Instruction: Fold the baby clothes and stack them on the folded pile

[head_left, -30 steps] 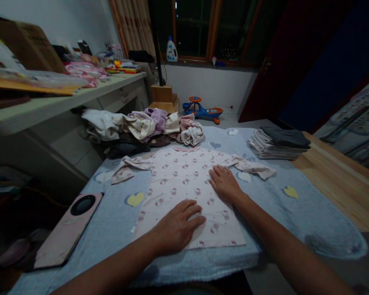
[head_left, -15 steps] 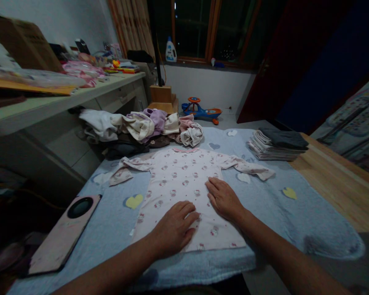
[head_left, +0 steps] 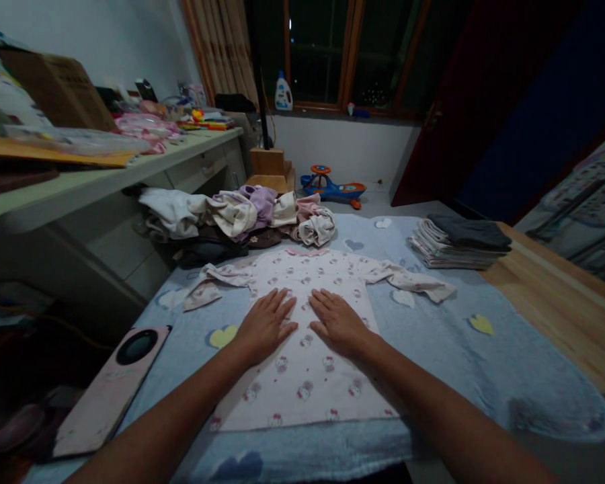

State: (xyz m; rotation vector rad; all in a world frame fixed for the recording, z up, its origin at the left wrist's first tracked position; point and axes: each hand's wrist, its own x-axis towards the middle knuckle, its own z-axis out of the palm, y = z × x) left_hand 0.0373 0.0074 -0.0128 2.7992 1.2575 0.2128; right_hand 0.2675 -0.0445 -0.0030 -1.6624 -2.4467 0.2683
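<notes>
A pale pink long-sleeved baby top [head_left: 307, 396] with a small cat-face print lies flat and face up on a blue towelling blanket [head_left: 448, 363], its sleeves spread to either side. My left hand [head_left: 265, 326] rests palm down on the chest of the top, fingers spread. My right hand [head_left: 337, 323] lies flat beside it on the same cloth, a narrow gap between them. Neither hand grips anything. The left sleeve is crumpled and folded back near its cuff.
A heap of mixed crumpled clothes [head_left: 232, 218] lies beyond the collar. A folded stack of clothes [head_left: 456, 245] sits at the far right of the blanket. A pink-cased phone [head_left: 111, 393] lies at the left edge. A white desk [head_left: 115, 168] crowded with items runs along the left.
Both hands have slid up the top and inward, from its lower body to its chest, and now sit close together. The camera view has shifted slightly.
</notes>
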